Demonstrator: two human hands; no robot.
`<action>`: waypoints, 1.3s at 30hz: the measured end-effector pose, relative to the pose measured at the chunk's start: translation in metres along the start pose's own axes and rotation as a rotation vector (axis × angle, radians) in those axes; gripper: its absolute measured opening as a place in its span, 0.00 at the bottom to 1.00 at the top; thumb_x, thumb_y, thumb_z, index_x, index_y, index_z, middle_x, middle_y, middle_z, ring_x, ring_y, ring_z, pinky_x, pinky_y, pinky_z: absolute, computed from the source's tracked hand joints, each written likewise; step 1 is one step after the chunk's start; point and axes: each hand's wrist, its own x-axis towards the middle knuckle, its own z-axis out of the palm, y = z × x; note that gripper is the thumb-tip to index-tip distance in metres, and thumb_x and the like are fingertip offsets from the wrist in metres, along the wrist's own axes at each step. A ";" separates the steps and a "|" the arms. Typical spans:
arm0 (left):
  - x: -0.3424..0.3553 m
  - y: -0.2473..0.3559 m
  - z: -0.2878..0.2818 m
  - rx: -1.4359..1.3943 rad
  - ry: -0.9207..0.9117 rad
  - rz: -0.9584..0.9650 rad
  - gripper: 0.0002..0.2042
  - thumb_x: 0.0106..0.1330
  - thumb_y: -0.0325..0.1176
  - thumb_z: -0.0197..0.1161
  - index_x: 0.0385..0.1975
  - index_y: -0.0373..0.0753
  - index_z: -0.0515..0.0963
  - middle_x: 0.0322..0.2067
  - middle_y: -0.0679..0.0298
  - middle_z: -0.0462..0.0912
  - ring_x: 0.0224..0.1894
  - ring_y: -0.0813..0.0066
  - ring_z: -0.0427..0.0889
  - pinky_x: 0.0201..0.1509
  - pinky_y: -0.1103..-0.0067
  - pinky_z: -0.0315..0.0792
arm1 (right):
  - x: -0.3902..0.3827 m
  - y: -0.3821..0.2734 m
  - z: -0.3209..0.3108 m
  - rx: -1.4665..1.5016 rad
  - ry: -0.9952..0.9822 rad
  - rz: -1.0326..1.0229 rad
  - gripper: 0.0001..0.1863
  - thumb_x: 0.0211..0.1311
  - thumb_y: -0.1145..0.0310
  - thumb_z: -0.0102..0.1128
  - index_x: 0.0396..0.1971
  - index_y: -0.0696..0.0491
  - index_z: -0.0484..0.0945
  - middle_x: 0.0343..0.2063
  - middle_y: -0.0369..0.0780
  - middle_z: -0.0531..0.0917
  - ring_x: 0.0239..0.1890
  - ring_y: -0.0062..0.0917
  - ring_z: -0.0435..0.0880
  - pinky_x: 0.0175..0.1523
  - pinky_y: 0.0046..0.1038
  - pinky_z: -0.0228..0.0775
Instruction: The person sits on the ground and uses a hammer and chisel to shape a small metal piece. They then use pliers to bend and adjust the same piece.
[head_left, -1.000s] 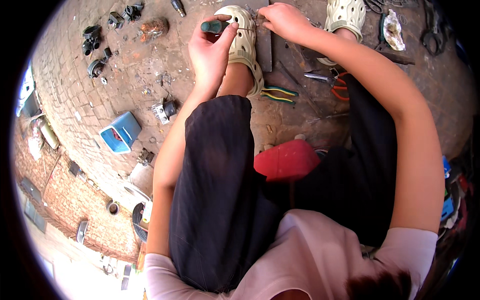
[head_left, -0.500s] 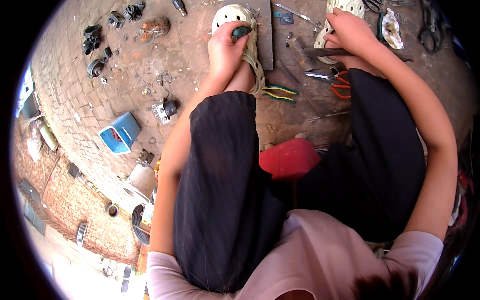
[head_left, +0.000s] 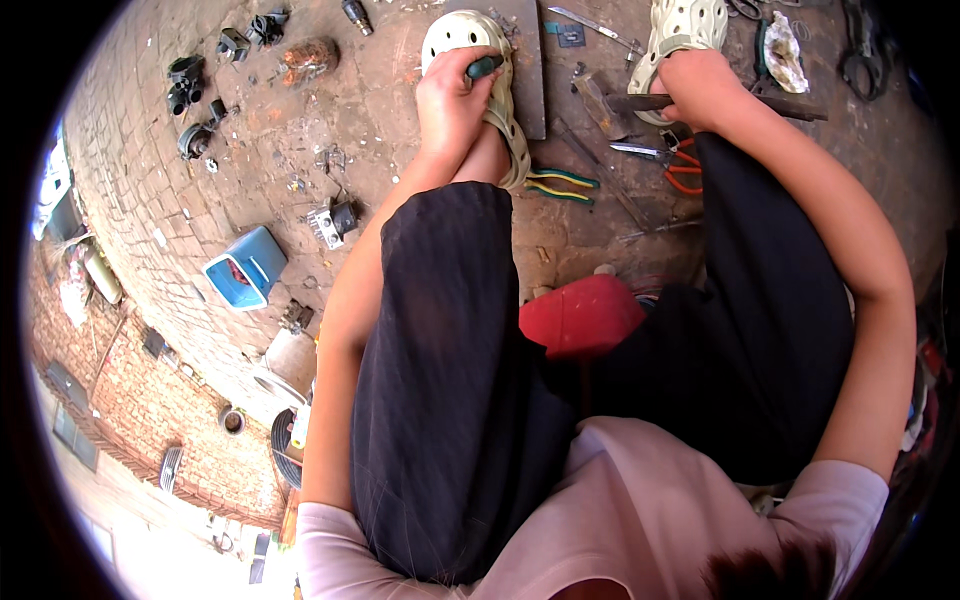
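My left hand (head_left: 452,100) is closed round a tool with a dark green rounded handle (head_left: 484,67), over the cream clog (head_left: 458,30) on my left foot. The tool's working end is hidden, so its kind is unclear. Beside the other cream clog (head_left: 690,22), my right hand (head_left: 702,88) is curled round a long dark bar (head_left: 790,107). The bar sticks out on both sides of the hand. Scissors with orange handles (head_left: 682,172) lie just below that hand. Green-and-yellow-handled pliers (head_left: 562,185) rest by my left heel.
A dark flat plate (head_left: 530,70) lies right of the left clog. Further right are a long thin blade (head_left: 595,28) and dark shears (head_left: 862,55). A red seat-like object (head_left: 580,315) sits between my legs. On the left stand a blue bin (head_left: 245,268) and several dark parts (head_left: 185,85).
My right hand has drawn back from the top of the right clog to the dark bar and curled round it. My left hand stays almost where it was with the green-handled tool.
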 end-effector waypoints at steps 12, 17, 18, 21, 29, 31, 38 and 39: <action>0.006 0.005 -0.002 0.159 -0.094 0.154 0.11 0.53 0.26 0.71 0.38 0.40 0.83 0.34 0.60 0.84 0.39 0.59 0.82 0.45 0.71 0.76 | 0.008 0.002 0.014 -0.080 0.044 -0.065 0.12 0.42 0.58 0.76 0.24 0.49 0.85 0.23 0.40 0.83 0.32 0.36 0.86 0.37 0.36 0.78; 0.005 0.005 -0.001 0.092 -0.059 0.111 0.11 0.53 0.26 0.72 0.37 0.40 0.84 0.34 0.59 0.85 0.38 0.60 0.84 0.45 0.73 0.77 | 0.011 -0.009 0.010 -0.088 0.016 -0.049 0.14 0.41 0.60 0.75 0.22 0.55 0.86 0.23 0.42 0.85 0.31 0.36 0.86 0.38 0.36 0.78; 0.005 0.004 0.000 0.071 -0.045 0.080 0.11 0.53 0.26 0.72 0.37 0.40 0.84 0.34 0.60 0.85 0.38 0.63 0.84 0.45 0.75 0.77 | 0.013 -0.008 0.013 -0.083 0.007 -0.047 0.14 0.41 0.60 0.75 0.22 0.55 0.86 0.23 0.43 0.85 0.31 0.36 0.86 0.38 0.36 0.78; 0.004 -0.005 0.005 -0.018 -0.014 -0.041 0.11 0.54 0.26 0.73 0.38 0.39 0.85 0.34 0.61 0.87 0.36 0.72 0.85 0.44 0.78 0.77 | 0.019 -0.010 0.010 -0.070 -0.069 -0.046 0.10 0.41 0.66 0.71 0.25 0.54 0.86 0.27 0.43 0.86 0.33 0.35 0.87 0.37 0.34 0.78; 0.017 -0.002 -0.001 -0.124 -0.067 -0.216 0.10 0.56 0.25 0.72 0.38 0.37 0.85 0.33 0.63 0.88 0.34 0.82 0.82 0.42 0.82 0.76 | 0.030 -0.024 0.003 -0.027 -0.255 -0.022 0.09 0.43 0.69 0.68 0.27 0.54 0.87 0.32 0.42 0.87 0.37 0.37 0.87 0.39 0.35 0.79; 0.014 -0.008 0.003 -0.177 -0.054 -0.185 0.11 0.55 0.25 0.72 0.38 0.37 0.85 0.33 0.63 0.88 0.34 0.81 0.83 0.43 0.81 0.77 | 0.043 -0.020 0.015 -0.023 -0.335 -0.107 0.08 0.47 0.65 0.67 0.23 0.54 0.86 0.26 0.41 0.87 0.33 0.37 0.87 0.37 0.35 0.77; 0.008 -0.004 0.003 -0.129 0.004 -0.091 0.10 0.54 0.26 0.71 0.37 0.38 0.83 0.34 0.56 0.85 0.36 0.61 0.85 0.44 0.74 0.77 | 0.048 -0.027 0.026 0.088 -0.334 -0.034 0.12 0.43 0.71 0.68 0.32 0.56 0.87 0.37 0.46 0.87 0.42 0.39 0.87 0.42 0.37 0.79; 0.008 -0.004 0.003 -0.125 0.010 -0.079 0.10 0.54 0.26 0.71 0.37 0.38 0.83 0.34 0.56 0.85 0.37 0.60 0.84 0.44 0.73 0.77 | 0.046 -0.026 0.026 0.096 -0.326 -0.036 0.12 0.44 0.70 0.67 0.32 0.57 0.87 0.37 0.46 0.87 0.42 0.39 0.87 0.42 0.37 0.79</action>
